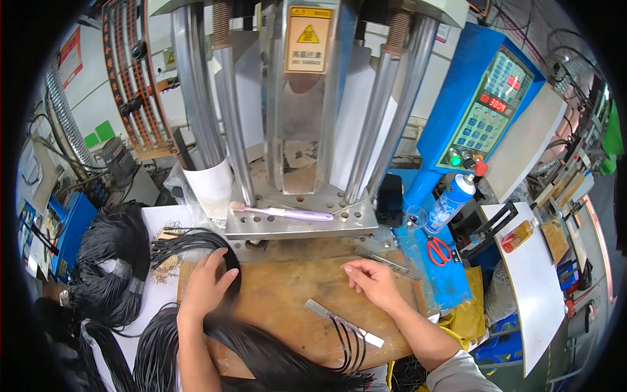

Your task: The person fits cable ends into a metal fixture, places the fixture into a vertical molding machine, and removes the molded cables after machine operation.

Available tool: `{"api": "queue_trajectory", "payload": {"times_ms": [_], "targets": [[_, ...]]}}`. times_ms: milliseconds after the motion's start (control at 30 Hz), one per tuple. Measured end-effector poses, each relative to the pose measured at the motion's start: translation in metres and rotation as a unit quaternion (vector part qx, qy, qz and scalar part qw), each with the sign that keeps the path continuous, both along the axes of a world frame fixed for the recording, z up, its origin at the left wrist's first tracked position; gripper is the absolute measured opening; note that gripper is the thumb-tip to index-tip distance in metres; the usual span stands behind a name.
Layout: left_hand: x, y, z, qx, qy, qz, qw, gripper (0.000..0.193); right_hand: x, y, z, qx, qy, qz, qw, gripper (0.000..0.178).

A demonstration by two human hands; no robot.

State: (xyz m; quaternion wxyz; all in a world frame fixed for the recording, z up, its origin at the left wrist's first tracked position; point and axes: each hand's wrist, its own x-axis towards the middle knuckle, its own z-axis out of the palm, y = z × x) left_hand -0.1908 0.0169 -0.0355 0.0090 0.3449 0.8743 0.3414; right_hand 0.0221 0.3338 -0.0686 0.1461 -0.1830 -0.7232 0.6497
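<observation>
My left hand (208, 286) is at the curved end of a bundle of black cables (230, 261), thumb and fingers apart; whether it touches them I cannot tell. My right hand (372, 282) is over the right side of the brown work board (281, 274), thumb and fingers pinched together; anything between them is too small to make out. Between the hands and nearer me lies a narrow metal strip (320, 310) with several short black cables running from it. A second metal bar (385, 261) rests behind my right hand. A long loose bundle of black cables (274, 343) crosses the board's near edge.
A press with metal columns (199, 85) stands ahead; a lilac toothbrush (300, 213) lies on its base plate (300, 228). To the right are red-handled scissors (439, 251), a blue spray can (450, 204) and a blue control box (483, 104). Coiled black cables (108, 261) fill the left.
</observation>
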Motion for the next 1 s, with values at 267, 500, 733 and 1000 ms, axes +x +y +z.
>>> {"api": "queue_trajectory", "payload": {"times_ms": [267, 500, 733, 1000], "targets": [[-0.009, 0.014, -0.004, -0.094, 0.123, 0.094, 0.983, 0.089, 0.012, 0.01, -0.001, -0.003, 0.0, -0.048, 0.999, 0.018], [-0.004, 0.015, -0.009, -0.171, 0.02, 0.109, 0.979, 0.109, -0.001, -0.001, -0.001, -0.008, 0.017, -0.029, 0.999, 0.018], [-0.07, 0.0, 0.017, -0.258, -0.063, 0.304, 0.915, 0.107, 0.001, 0.0, 0.001, 0.005, 0.013, -0.044, 0.999, 0.02], [-0.136, -0.033, -0.048, -0.188, 0.016, 0.335, 0.923, 0.098, -0.009, -0.013, -0.004, 0.014, 0.032, -0.029, 0.999, 0.02]]}}
